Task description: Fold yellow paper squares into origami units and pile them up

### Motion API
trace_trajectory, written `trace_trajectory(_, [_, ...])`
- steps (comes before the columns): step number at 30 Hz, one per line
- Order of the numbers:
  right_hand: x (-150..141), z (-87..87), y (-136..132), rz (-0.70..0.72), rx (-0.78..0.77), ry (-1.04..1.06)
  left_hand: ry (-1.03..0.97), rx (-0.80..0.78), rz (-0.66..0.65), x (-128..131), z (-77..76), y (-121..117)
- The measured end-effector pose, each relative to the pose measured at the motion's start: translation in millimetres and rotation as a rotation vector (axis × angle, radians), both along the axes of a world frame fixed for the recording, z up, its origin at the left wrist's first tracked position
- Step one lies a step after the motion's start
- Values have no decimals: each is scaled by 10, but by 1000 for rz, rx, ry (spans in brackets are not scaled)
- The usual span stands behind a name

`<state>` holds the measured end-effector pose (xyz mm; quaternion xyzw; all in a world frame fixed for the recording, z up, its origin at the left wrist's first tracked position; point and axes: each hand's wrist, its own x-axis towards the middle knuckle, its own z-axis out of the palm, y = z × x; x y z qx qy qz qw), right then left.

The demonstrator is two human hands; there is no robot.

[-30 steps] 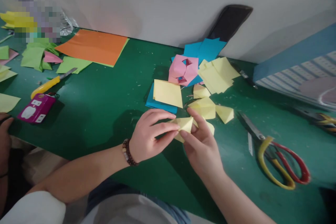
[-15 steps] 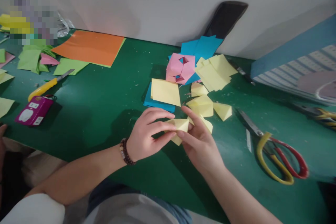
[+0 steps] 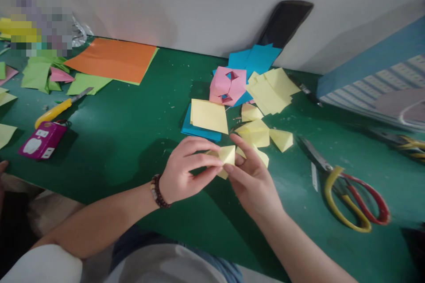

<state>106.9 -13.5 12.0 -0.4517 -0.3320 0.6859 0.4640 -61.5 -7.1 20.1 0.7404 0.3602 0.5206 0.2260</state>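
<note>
My left hand point(image 3: 187, 170), with a beaded bracelet point(image 3: 158, 191) on its wrist, pinches a small folded piece of yellow paper point(image 3: 227, 156) from the left. My right hand point(image 3: 252, 181) grips the same piece from the right, its fingertips against the paper. Part of the piece is hidden behind my fingers. Just above my hands lie several loose yellow folded units point(image 3: 255, 133). A pink modular origami ball point(image 3: 228, 86) sits farther up, and a stack of yellow paper squares point(image 3: 208, 116) rests on blue paper point(image 3: 199, 131).
Red-and-yellow-handled scissors point(image 3: 352, 199) lie right of my hands on the green mat point(image 3: 109, 150). A yellow utility knife point(image 3: 55, 114), a purple box point(image 3: 43, 140), and orange and green paper point(image 3: 111, 59) lie to the left. A wall rises behind.
My hands have shifted the folded yellow piece slightly left and turned it a little. The camera view has drifted slightly, and the objects on the table have not visibly moved.
</note>
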Motion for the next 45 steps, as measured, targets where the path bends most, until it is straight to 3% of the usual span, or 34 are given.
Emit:
trace_trajectory(11, [51, 65, 11, 131, 4, -51, -323, -591, -131, -11, -43, 33])
trace_trajectory(16, [97, 28, 55, 97, 33, -97, -583, -1084, -280, -21, -67, 68])
trace_trajectory(19, [105, 26, 70, 103, 63, -128, -688, -1269, -368, -28, -87, 83])
trace_trajectory(22, [89, 25, 63, 97, 152, -191, -762, -1304, -403, -25, -88, 89])
trace_trajectory(27, [85, -13, 18, 16, 466, -439, -821, -1308, -358, -11, -57, 80])
trace_trajectory(30, [109, -28, -5, 68, 584, -576, -832, -1361, -379, -12, -51, 73])
trace_trajectory(37, [116, 37, -2, 178, 594, -589, -865, -1437, -387, -12, -59, 79])
trace_trajectory(45, [113, -5, 33, 139, 494, -485, -911, -1418, -457, 24, -34, 71])
